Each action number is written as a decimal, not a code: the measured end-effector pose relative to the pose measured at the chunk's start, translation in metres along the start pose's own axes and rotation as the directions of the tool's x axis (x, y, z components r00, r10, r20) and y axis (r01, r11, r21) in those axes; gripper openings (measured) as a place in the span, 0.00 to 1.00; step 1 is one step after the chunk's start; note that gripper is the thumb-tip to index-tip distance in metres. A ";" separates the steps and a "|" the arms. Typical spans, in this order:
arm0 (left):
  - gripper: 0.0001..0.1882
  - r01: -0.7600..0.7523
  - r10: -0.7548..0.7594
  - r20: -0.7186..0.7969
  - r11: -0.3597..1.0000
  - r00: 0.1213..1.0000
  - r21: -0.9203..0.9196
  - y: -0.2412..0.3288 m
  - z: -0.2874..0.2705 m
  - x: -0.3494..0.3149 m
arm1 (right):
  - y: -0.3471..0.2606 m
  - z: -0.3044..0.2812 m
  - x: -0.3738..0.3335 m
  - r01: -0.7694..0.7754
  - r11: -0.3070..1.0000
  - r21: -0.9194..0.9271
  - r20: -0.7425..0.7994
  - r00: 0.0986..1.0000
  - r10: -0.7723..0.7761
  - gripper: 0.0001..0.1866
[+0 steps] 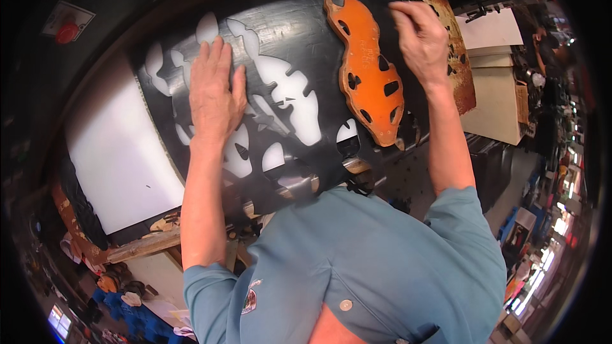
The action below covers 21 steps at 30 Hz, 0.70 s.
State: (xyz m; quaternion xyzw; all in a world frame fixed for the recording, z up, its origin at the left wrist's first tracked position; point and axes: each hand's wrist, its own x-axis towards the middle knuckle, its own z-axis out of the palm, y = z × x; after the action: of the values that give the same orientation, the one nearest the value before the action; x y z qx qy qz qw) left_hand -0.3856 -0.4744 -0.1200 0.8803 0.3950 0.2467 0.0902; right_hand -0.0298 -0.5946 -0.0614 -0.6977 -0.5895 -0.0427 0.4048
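My left hand (213, 92) lies flat with its fingers stretched out on a black sheet (287, 13) full of cut-out shapes. White surface shows through many of the holes, such as a long wavy opening (299, 102) to the right of this hand. An orange cutting die (370, 70), long and wavy-edged with several dark holes, rests on the sheet's right part. Just beyond its right edge, my right hand (421, 41) is held with curled fingers, apart from the die. Whether anything small is inside those fingers is hidden.
To the left is a white board (124, 153). A worn, rusty-looking plate (456, 57) borders the right side, with pale stacked boxes (494, 95) beyond it. A red button (66, 33) sits at the upper left. Wooden edging (146, 245) runs along the near left.
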 end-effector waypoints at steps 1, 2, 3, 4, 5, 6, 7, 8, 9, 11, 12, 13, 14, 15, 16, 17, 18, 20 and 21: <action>0.24 -0.010 0.010 -0.005 1.000 1.000 0.007 -0.002 0.000 0.001 | 0.003 -0.012 -0.008 -0.101 0.989 -0.108 -0.024 0.995 0.099 0.10; 0.24 -0.006 0.006 0.001 1.000 1.000 0.011 -0.005 0.000 0.003 | 0.002 -0.021 -0.018 -0.277 0.937 -0.213 -0.056 0.961 0.271 0.13; 0.24 -0.011 0.011 0.001 1.000 1.000 0.024 -0.007 0.001 0.003 | -0.002 -0.028 -0.029 -0.257 0.895 -0.364 -0.054 0.965 0.255 0.20; 0.24 -0.022 0.022 -0.008 1.000 1.000 0.018 -0.010 0.001 0.004 | -0.011 -0.031 -0.045 -0.373 0.882 -0.288 -0.050 0.926 0.375 0.28; 0.24 -0.016 0.016 -0.003 1.000 1.000 0.020 -0.012 0.001 0.005 | -0.023 -0.034 -0.061 -0.443 0.882 -0.162 0.043 0.889 0.455 0.35; 0.23 -0.028 0.029 -0.009 0.999 1.000 0.025 -0.014 0.001 0.005 | -0.035 -0.031 -0.077 -0.469 0.883 -0.025 0.164 0.869 0.466 0.44; 0.24 -0.020 0.020 0.009 0.999 1.000 0.034 -0.016 0.001 0.006 | -0.047 -0.026 -0.090 -0.416 0.909 -0.002 0.285 0.871 0.399 0.52; 0.24 0.004 -0.006 0.029 0.999 1.000 0.047 -0.017 0.001 0.008 | -0.059 -0.021 -0.104 -0.343 0.937 -0.058 0.413 0.847 0.336 0.60; 0.25 0.011 -0.014 0.034 0.998 0.999 0.065 -0.017 -0.001 0.009 | -0.064 -0.006 -0.107 -0.165 0.969 -0.182 0.407 0.885 0.227 0.63; 0.25 0.036 -0.041 0.057 0.995 0.998 0.091 -0.017 -0.003 0.012 | -0.069 0.008 -0.112 -0.155 0.964 -0.217 0.346 0.911 0.225 0.62; 0.25 0.035 -0.039 0.048 0.995 0.998 0.092 -0.016 -0.004 0.013 | -0.069 0.011 -0.112 -0.152 0.962 -0.226 0.316 0.923 0.219 0.61; 0.25 0.041 -0.046 0.052 0.994 0.998 0.100 -0.016 -0.004 0.013 | -0.067 0.012 -0.109 -0.145 0.966 -0.212 0.304 0.930 0.206 0.57; 0.25 0.068 -0.077 0.073 0.991 0.994 0.113 -0.017 -0.005 0.013 | -0.063 0.008 -0.105 -0.229 0.958 -0.170 0.326 0.905 0.274 0.56; 0.25 0.065 -0.075 0.078 0.989 0.994 0.134 -0.018 -0.005 0.012 | -0.059 0.002 -0.101 -0.255 0.960 -0.111 0.332 0.901 0.278 0.55; 0.25 0.047 -0.057 0.067 0.990 0.996 0.132 -0.021 -0.006 0.010 | -0.054 -0.006 -0.097 -0.253 0.967 -0.039 0.345 0.905 0.251 0.53; 0.26 0.052 -0.061 0.063 0.989 0.996 0.137 -0.025 -0.007 0.007 | -0.049 -0.015 -0.093 -0.338 0.940 0.044 0.355 0.885 0.302 0.52; 0.26 0.023 -0.031 0.054 0.989 0.998 0.144 -0.030 -0.008 0.003 | -0.044 -0.026 -0.090 -0.364 0.924 0.117 0.374 0.878 0.298 0.52; 0.26 0.066 -0.073 0.044 0.985 0.996 0.159 -0.046 -0.015 -0.005 | -0.036 -0.041 -0.085 -0.524 0.743 0.417 0.417 0.836 0.356 0.50; 0.25 0.087 -0.097 0.044 0.978 0.994 0.190 -0.056 -0.022 -0.009 | -0.034 -0.049 -0.085 -0.573 0.661 0.484 0.434 0.813 0.388 0.49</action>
State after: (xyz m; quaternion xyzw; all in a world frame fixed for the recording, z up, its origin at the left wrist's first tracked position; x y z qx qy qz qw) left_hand -0.4381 -0.4440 -0.1243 0.8719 0.4542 0.1805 0.0288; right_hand -0.0642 -0.6929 -0.0567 -0.6645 -0.4170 0.3577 0.5066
